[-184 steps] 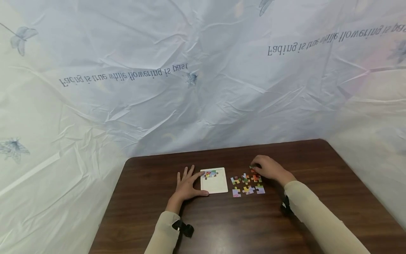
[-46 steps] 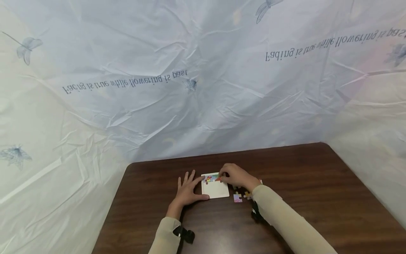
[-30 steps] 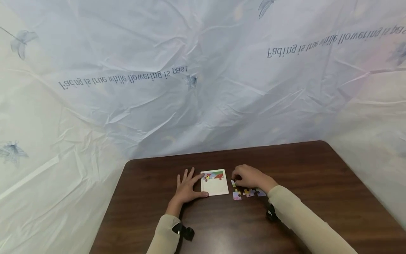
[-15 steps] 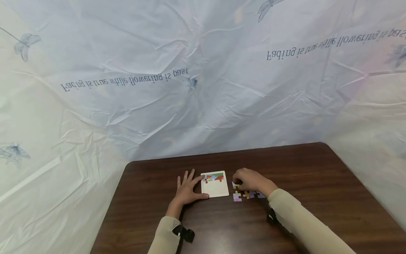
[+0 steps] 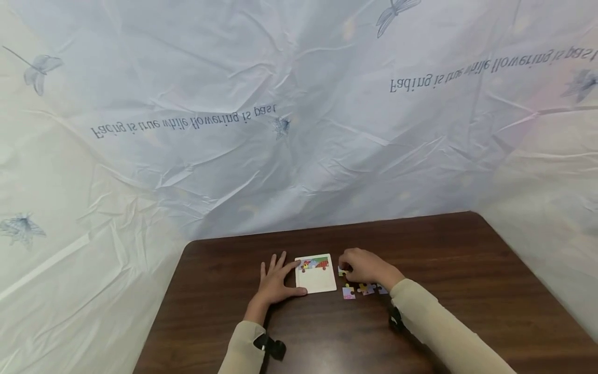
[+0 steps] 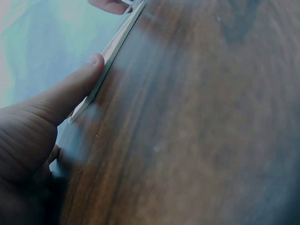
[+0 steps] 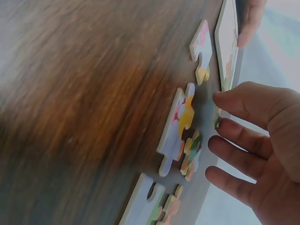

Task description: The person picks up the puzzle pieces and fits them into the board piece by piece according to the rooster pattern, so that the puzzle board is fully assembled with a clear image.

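Observation:
A square white tray lies on the table with a strip of colourful puzzle pieces along its far edge. The left hand rests spread at its left side, thumb on the near left corner and index finger at the upper left; in the left wrist view the thumb presses the tray's edge. Just right of the tray, the right hand pinches a yellow-green piece. In the right wrist view that hand has its thumb and index finger at the piece, mostly hidden.
Loose pieces lie right of the tray, among them a pink and lilac one and a yellow and lilac one; the right hand covers part of the group. The brown table stands against a pale printed sheet.
Since the earliest frame, red and green pieces have appeared at the tray's upper right. The right hand has gone from the tray back to the loose pieces. The left hand stays in place.

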Demonstrator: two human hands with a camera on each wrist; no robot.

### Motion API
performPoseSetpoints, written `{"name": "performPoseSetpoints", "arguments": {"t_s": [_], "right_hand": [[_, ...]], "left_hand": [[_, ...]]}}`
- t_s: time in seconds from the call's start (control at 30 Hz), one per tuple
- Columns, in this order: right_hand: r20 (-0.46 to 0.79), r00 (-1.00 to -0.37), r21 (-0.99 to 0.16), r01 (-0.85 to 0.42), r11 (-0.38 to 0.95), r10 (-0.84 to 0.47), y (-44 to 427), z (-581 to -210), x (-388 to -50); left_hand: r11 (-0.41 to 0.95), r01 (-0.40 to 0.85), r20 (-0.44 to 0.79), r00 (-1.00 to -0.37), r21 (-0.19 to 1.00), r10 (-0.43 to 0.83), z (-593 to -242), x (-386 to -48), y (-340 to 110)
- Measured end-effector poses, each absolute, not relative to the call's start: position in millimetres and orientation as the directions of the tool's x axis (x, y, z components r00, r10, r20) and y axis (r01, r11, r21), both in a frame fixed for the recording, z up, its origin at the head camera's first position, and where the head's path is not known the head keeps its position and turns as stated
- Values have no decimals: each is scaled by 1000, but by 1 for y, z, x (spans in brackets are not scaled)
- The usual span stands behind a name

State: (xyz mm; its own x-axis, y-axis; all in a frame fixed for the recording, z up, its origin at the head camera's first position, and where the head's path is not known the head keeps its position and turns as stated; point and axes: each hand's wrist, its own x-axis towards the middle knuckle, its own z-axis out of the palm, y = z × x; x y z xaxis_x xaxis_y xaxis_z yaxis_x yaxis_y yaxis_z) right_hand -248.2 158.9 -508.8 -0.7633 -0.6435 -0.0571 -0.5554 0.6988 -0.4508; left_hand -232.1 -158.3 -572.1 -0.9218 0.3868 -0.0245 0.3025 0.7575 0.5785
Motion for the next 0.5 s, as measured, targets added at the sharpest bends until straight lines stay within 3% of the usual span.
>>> {"name": "performPoseSetpoints", "arguments": {"t_s": [0.5], "right_hand": [[-44, -757, -452, -567, 688, -652, 128, -502, -251]], "left_hand": [[770, 291, -39, -925, 568, 379, -572, -234, -158]]}}
